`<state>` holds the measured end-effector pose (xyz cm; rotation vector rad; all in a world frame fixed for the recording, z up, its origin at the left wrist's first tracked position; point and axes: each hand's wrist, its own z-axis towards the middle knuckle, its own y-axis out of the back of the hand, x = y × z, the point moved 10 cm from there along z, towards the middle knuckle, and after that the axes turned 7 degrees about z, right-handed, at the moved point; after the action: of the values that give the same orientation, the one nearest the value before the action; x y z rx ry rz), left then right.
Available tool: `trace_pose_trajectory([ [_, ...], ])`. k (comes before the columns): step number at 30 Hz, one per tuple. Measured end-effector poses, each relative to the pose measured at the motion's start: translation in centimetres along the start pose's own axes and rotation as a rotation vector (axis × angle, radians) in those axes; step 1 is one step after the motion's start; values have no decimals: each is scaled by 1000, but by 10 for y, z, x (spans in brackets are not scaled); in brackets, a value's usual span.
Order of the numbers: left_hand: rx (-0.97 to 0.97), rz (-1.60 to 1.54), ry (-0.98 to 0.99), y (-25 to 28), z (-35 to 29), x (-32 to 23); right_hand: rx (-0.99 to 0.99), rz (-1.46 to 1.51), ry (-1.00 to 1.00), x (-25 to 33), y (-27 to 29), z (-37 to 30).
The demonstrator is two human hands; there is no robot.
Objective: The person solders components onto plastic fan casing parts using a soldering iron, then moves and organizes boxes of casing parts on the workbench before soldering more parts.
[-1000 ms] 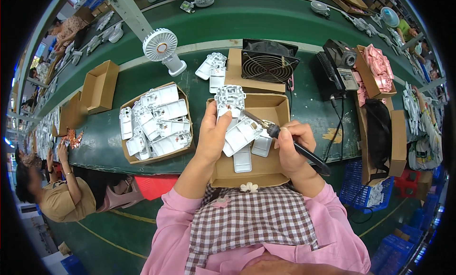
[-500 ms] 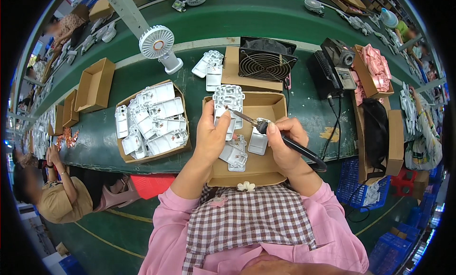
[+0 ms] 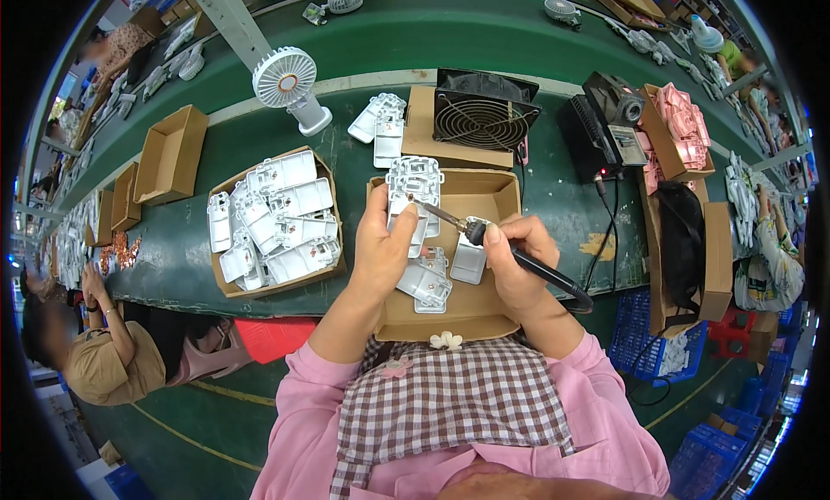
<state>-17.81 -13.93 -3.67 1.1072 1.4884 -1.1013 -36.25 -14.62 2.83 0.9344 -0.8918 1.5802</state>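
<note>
My left hand (image 3: 383, 241) grips a white plastic housing (image 3: 414, 182) by its sides, with the thumb lying across its front. In my right hand (image 3: 520, 258) is a black-handled soldering iron (image 3: 474, 229), held like a pen. Its metal tip meets the housing close to my left thumb, at a small copper-coloured part; the exact contact is too small to tell. Below both hands lies a shallow cardboard box (image 3: 450, 328) holding other white housings (image 3: 424, 284). To the left, a second cardboard box (image 3: 339, 280) is heaped with white housings (image 3: 290, 208).
Beyond the box stand a black square fan (image 3: 484, 115) and a white handheld fan (image 3: 286, 78). At right is a black soldering station (image 3: 596, 124) with its cable, beside a carton of pink housings (image 3: 680, 124). A co-worker (image 3: 112, 353) sits at left.
Both hands keep nearly the same pose, with the iron's tip still at the housing. The whole view has shifted very slightly; the conveyor items at the back moved a little left.
</note>
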Motion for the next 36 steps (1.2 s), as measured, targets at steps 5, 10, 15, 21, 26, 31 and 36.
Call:
trace_pose_trajectory([
  [5, 5, 5, 7, -1, 0, -1, -36, 37, 0, -2, 6, -1],
  [10, 1, 19, -1, -3, -2, -1, -20, 45, -11, -2, 3, 0],
  [15, 27, 39, -7, -5, -2, -2, -17, 59, -20, -3, 2, 0],
  [21, 16, 55, -1, -5, -2, -3, -3, 47, -7, -2, 1, 1],
  [26, 19, 52, -1, -4, -2, -1, 2, 30, -2, -2, 0, 1],
  [31, 63, -31, 56, -5, 1, 6, -40, 84, 48, 2, 7, -3],
  [36, 86, -249, 45, -11, 2, 2, -36, 92, 96, 7, 10, -4],
])
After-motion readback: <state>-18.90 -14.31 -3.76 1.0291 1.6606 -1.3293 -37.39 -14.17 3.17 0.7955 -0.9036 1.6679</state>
